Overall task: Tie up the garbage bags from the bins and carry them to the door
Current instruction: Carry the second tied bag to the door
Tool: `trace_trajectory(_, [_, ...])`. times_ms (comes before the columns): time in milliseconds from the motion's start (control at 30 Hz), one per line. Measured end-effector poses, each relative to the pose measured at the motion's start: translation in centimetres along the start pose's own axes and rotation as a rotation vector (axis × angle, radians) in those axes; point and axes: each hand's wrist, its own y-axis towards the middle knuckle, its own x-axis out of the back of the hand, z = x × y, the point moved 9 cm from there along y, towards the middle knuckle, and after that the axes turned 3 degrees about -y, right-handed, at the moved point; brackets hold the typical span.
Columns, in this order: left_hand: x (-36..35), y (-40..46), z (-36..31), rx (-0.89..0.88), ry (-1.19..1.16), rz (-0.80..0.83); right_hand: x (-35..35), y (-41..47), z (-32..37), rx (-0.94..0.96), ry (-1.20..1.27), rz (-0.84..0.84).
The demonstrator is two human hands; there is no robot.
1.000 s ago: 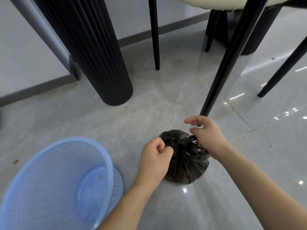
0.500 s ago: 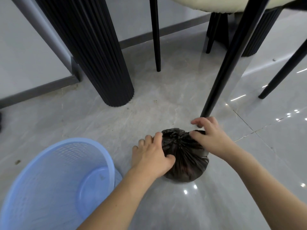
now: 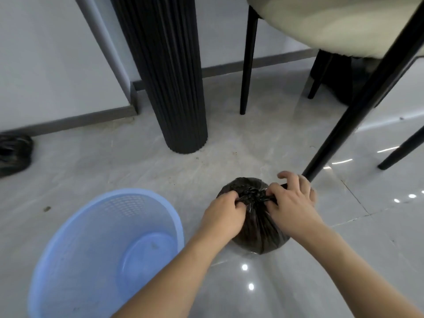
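Glossy grey tile floor, black fluted pillar, cream chair

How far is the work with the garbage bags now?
Done: the blue bin holds no bag, and the black bag stands on the floor beside it. In hand: the left hand and the right hand pinch the gathered top, tying it. Left: finishing the knot and carrying it away. Another dark bag lies by the wall; no door shows.
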Motion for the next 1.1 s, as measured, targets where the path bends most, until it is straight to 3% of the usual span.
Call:
trace_trajectory(267, [14.5, 1.0, 0.0, 0.018, -0.228, -0.320, 7.7, 5.3, 11.4, 0.105, 0.359, -0.032])
trace_trajectory(500, [33.9, -3.5, -4.8, 0.087, -0.278, -0.519, 22.8, 6.2, 24.9, 0.118, 0.472, -0.083])
trace_trajectory(867, [65.3, -24.5, -19.1, 0.320, -0.239, -0.495, 53.9, -1.0, 45.5, 0.223, 0.558, 0.258])
trace_trajectory(1000, [73.7, -33.4, -24.9, 0.302, -0.195, -0.589, 63.8, -5.2, 51.0, 0.286, 0.620, 0.315])
trace_trajectory(1100, [77.1, -37.7, -25.0, 0.349, -0.165, -0.707, 66.3, -7.4, 54.2, 0.310, 0.678, 0.349])
